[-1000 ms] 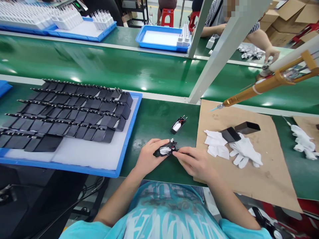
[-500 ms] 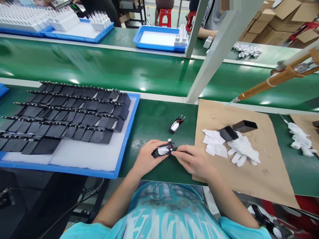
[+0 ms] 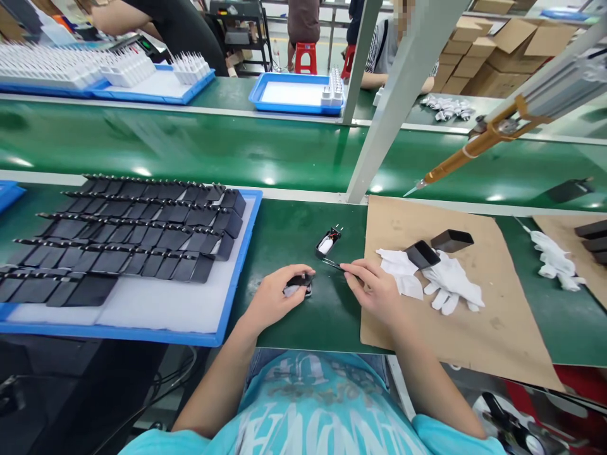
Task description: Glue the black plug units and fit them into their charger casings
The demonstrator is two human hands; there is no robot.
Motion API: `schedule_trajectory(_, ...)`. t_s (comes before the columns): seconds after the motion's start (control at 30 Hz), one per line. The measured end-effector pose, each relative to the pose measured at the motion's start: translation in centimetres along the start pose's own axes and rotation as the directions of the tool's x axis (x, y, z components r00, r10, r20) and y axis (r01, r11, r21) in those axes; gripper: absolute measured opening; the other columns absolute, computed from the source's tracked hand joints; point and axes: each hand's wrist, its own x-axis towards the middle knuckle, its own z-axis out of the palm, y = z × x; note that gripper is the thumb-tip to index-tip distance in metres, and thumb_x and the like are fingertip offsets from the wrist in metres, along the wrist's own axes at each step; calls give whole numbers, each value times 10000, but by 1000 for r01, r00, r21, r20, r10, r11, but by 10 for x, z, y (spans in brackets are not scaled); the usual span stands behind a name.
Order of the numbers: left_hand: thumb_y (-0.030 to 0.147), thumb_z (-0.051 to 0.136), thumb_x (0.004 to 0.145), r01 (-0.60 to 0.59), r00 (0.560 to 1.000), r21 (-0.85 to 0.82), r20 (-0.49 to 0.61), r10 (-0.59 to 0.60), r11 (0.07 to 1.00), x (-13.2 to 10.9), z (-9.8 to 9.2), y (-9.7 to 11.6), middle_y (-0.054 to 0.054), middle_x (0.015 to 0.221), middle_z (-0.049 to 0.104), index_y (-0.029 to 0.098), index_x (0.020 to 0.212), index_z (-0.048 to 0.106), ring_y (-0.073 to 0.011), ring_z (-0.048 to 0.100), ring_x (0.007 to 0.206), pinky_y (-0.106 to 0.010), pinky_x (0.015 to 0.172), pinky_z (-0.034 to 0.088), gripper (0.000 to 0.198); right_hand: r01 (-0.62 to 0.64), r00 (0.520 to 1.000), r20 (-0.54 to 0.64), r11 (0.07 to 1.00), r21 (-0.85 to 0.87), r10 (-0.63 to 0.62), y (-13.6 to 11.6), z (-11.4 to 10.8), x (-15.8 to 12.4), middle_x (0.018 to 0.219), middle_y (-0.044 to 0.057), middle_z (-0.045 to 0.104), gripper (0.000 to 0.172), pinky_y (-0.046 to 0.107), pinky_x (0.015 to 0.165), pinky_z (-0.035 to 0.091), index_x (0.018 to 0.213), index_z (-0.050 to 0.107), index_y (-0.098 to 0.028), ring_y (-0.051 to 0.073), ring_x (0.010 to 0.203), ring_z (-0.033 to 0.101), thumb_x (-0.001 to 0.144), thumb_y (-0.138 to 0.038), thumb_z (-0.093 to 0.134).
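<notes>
My left hand (image 3: 274, 298) grips a small black charger assembly (image 3: 300, 282) with a white part inside, low over the green bench. Between the thumb and fingers of my right hand (image 3: 374, 289) is a pair of tweezers (image 3: 331, 262), pointing left. Their tips end close to a second charger assembly (image 3: 328, 241), which lies on the bench with two metal pins at its upper end. To the right of my right hand are two black housings (image 3: 452, 240), a white cloth (image 3: 401, 272) and white gloves (image 3: 453, 282) on brown paper.
A blue tray (image 3: 222, 316) of black housings in rows stands at the left. An orange dispenser (image 3: 467, 155) with a pale tip hangs over the brown paper (image 3: 502, 335). A slanted metal post (image 3: 393, 120) rises behind the bench. People sit beyond the green partition.
My hands have moved apart: the tweezers came away from the held charger assembly, toward the one on the bench. My left hand has turned its assembly. The whole view has shifted slightly.
</notes>
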Motion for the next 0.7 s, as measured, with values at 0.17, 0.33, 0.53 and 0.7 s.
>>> schedule_trajectory(0.17, 71, 523, 758, -103, 993, 88, -56, 108, 991, -4, 5, -7, -17, 973, 709, 225, 1021, 637, -156, 674, 865, -269, 778, 537, 325, 8, 1000, 7, 1000, -5, -8, 3, 2, -3, 917, 50, 699, 204, 215, 485, 464, 1051, 693, -225, 73, 528, 551, 927, -204, 533)
schedule_trajectory(0.33, 124, 555, 814, -154, 988, 88, -19, 156, 984, -7, 5, -10, -34, 1067, 709, 228, 1177, 576, -163, 673, 948, -285, 859, 528, 378, 5, 1000, 20, 1000, 0, -5, 4, 3, -4, 935, 51, 698, 209, 213, 513, 472, 1060, 690, -225, 85, 586, 590, 931, -205, 528)
schedule_trajectory(0.53, 87, 511, 825, -151, 989, 36, -2, 151, 988, -2, 9, -10, -15, 979, 706, 219, 1079, 605, -134, 653, 861, -250, 779, 510, 301, 6, 1000, 21, 1000, -9, -5, 4, 3, -4, 938, 47, 704, 205, 208, 532, 476, 1058, 690, -220, 87, 612, 608, 933, -204, 528)
schedule_trajectory(0.7, 172, 532, 874, -264, 961, 113, 113, 252, 958, -8, -2, -7, -59, 1069, 693, 207, 1213, 577, -203, 583, 981, -359, 876, 465, 344, -2, 1000, 16, 1000, 0, 2, 5, 4, -4, 942, 45, 710, 206, 209, 533, 473, 1057, 687, -231, 74, 577, 591, 943, -224, 516)
